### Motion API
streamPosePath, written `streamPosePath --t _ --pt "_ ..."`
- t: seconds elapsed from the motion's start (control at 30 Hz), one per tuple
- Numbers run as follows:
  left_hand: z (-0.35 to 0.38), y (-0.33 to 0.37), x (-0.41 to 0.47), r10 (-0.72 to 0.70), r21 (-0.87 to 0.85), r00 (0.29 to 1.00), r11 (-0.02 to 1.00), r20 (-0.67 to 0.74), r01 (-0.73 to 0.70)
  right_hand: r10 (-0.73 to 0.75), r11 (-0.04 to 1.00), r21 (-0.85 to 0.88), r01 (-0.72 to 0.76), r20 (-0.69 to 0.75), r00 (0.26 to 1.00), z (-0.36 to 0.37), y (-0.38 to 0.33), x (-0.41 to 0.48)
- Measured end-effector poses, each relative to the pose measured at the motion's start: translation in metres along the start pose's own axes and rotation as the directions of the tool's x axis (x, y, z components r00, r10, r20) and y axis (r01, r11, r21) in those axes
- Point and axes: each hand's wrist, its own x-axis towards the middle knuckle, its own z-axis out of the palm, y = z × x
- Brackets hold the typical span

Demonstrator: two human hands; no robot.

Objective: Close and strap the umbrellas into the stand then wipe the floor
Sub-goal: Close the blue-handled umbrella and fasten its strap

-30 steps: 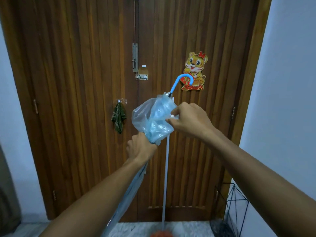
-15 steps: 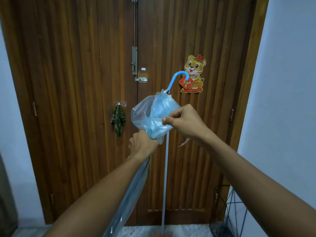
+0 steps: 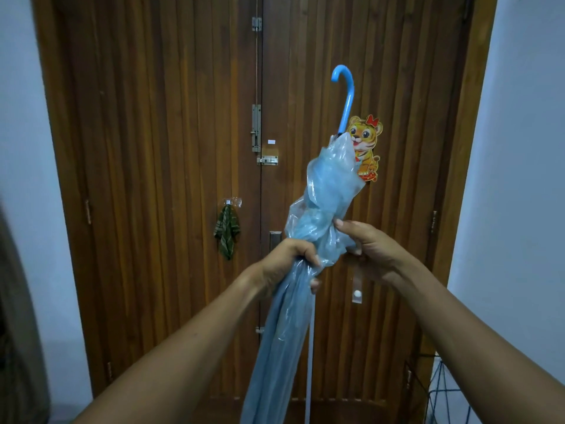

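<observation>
Umbrella (image 3: 328, 191) lifted higher, overlapping tiger sticker (image 3: 368, 139) — checked cloth (image 3: 227, 232) on door (image 3: 153, 117)

Dim, soft light; bowed edges

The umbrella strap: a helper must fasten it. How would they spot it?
In front of the wooden door a folded blue umbrella is held up. Below the right hand hangs a short clear strap. Unlike the crinkled plastic beside it, it is flat and carries a white snap button.
</observation>
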Motion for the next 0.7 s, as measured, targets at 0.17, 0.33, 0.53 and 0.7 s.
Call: streamPosePath --t 0.17,0.33,0.53,0.7 --pt "0.006 0.010 -0.001 -0.028 -0.079 0.995 0.996 0.097 0.036 -0.074 0.991 0.123 0.060 0.120 0.990 -0.010 -0.002 0.011" --pt "-0.001 0.008 0.001 -0.060 -0.018 0.993 0.998 0.099 0.063 -0.146 0.968 0.212 0.134 0.045 0.988 -0.003 -0.005 0.014" --pt "-0.007 -0.017 0.015 0.170 0.184 0.950 0.975 -0.260 -0.124 -0.336 0.923 -0.303 0.237 -0.335 0.880 0.000 -0.002 0.017" --pt "0.007 -0.035 0.030 0.329 0.390 0.834 0.908 -0.442 -0.152 -0.284 0.843 -0.506 0.181 -0.133 0.949 0.016 -0.003 0.015"
